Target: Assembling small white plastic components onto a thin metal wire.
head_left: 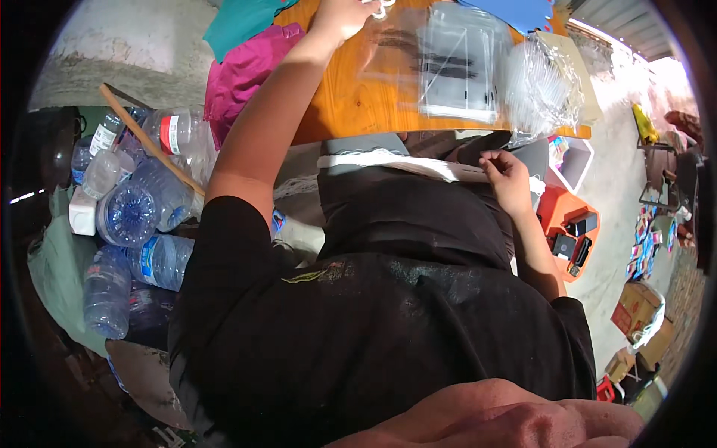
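My left hand (pixel 340 18) reaches over the orange wooden table (pixel 336 97) at the top edge, its fingers closed on a looped white cord (pixel 384 9); the picture's edge cuts off part of the fingers. A long bundle of white cords (pixel 418 164) lies across my lap. At its right end is my right hand (pixel 511 179), thumb and fingers curled together against the cords. Clear plastic bags (pixel 459 63) lie stacked flat on the table, beside a crinkled clear bag of thin white cords (pixel 544 86).
Magenta cloth (pixel 250 75) and teal cloth (pixel 243 28) hang at the table's left. Large empty plastic bottles (pixel 128 213) pile up left, with a wooden stick (pixel 149 142) across them. An orange bin (pixel 556 205) and a white box (pixel 575 160) stand right; cardboard boxes (pixel 636 310) sit farther off.
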Tool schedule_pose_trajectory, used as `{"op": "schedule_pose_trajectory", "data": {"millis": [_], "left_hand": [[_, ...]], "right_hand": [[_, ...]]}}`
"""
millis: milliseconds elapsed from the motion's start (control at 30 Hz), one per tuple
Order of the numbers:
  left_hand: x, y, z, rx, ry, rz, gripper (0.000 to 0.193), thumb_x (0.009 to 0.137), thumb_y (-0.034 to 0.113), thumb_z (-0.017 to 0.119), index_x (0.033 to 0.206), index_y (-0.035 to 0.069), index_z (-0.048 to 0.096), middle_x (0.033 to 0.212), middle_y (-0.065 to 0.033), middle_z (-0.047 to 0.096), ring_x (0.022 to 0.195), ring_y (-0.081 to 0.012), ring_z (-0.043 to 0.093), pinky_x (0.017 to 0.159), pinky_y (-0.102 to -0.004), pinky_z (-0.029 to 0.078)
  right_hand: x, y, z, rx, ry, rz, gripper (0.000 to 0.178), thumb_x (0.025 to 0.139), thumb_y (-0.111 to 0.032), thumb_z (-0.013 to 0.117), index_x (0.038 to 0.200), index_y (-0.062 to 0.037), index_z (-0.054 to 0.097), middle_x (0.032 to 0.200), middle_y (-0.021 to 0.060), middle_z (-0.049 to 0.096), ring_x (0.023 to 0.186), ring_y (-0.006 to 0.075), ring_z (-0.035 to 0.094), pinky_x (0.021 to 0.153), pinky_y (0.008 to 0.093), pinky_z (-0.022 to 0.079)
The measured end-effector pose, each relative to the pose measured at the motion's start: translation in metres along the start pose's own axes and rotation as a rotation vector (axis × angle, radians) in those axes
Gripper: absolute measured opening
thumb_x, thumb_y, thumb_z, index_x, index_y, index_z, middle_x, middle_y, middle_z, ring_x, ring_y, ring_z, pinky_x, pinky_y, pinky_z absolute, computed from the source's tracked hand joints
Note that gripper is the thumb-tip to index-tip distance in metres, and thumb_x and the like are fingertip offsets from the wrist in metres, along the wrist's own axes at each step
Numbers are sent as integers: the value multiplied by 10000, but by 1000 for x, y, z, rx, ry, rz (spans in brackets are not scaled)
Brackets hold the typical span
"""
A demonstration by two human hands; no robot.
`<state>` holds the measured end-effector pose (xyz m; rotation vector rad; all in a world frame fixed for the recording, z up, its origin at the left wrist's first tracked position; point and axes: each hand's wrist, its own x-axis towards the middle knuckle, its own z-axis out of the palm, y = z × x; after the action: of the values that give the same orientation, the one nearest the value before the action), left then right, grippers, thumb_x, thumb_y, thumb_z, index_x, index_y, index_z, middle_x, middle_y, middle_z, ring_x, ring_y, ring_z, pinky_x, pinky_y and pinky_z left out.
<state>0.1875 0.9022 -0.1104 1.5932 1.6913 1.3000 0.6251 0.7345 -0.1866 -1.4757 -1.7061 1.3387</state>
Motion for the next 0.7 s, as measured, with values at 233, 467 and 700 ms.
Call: {"op": "schedule_pose_trajectory", "data": {"millis": [233,467,700], "left_hand": [[-86,32,-13,-101,156,169,219,924,104,800,1062,-40,708,969,-150,747,883,-219,722,773,-346,560],[-265,59,50,-181,-509,113,127,967,66,776,1063,8,715,946,-31,675,851,-119,663,792,-290,546],[-260,-29,100,82,-706,102,323,972,172,765,1241,7,694,1169,-130,734,1070,-243,724,975,-377,571]], "right_hand": [[-15,27,-22,-238,185,-165,193,948,-121,784,1084,13,750,872,122,741,734,186,690,714,334,551],[-15,64,-16,-419,192,-217,202,947,-194,782,1063,-29,759,948,156,768,834,287,761,775,374,581],[-3,69,-7,-363,195,-231,205,965,-211,782,1055,-28,760,892,110,778,757,183,751,729,329,575]]}}
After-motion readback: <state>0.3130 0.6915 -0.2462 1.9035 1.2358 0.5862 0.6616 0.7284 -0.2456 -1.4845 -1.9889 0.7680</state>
